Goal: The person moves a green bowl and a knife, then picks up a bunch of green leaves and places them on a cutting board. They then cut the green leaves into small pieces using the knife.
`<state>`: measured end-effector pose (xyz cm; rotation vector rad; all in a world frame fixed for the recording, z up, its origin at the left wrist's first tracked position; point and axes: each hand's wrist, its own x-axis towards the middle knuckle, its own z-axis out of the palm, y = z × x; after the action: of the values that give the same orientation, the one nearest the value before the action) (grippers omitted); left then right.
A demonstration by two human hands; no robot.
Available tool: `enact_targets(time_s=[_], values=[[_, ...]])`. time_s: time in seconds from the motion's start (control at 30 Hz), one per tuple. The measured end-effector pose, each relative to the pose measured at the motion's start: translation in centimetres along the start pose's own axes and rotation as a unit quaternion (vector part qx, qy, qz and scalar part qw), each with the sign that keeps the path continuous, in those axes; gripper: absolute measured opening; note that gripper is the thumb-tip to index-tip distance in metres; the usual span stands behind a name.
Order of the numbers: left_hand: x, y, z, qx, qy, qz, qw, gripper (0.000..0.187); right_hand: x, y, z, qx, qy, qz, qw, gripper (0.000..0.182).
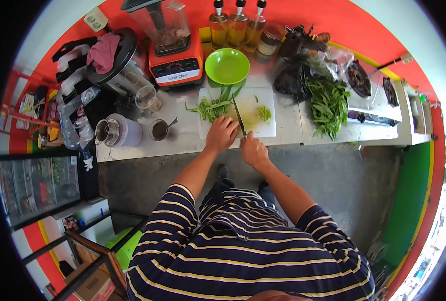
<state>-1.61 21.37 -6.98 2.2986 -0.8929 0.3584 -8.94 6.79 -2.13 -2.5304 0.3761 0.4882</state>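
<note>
The one text that can be read is "SILVER CREST", in dark capitals on the pale strip [178,78] low on the front of the red blender base [157,59], at the far side of the worktop [288,123], left of the green bowl [227,66]. The marks around its dial [174,68] are too small to read.

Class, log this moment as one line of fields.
left hand: on long green leaves | right hand: gripping narrow dark-bladed knife | under: white rectangular cutting board | right of knife: chopped green pieces | beyond: round glossy green bowl
</note>
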Motion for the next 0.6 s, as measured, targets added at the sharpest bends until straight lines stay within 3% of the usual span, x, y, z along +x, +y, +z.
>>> enact_targets(time_s=[0.1,0.3,0.6], values=[[-0.3,-0.2,0.2,0.021,-0.001,0.018,1.000,0.016,-0.5,1.2,-1.3,-0.052,-0.015,0.011,0.998,0.032],[-0.1,-0.1,0.1,0.049,-0.024,0.052,0.997,0.018,1.1,3.8,-2.4,-0.020,0.078,0.048,0.996,0.033],[0.1,0.0,0.1,0.052,-0.014,0.023,0.998,0.022,-0.6,0.4,-0.5,0.037,0.062,-0.027,0.997,0.032]])
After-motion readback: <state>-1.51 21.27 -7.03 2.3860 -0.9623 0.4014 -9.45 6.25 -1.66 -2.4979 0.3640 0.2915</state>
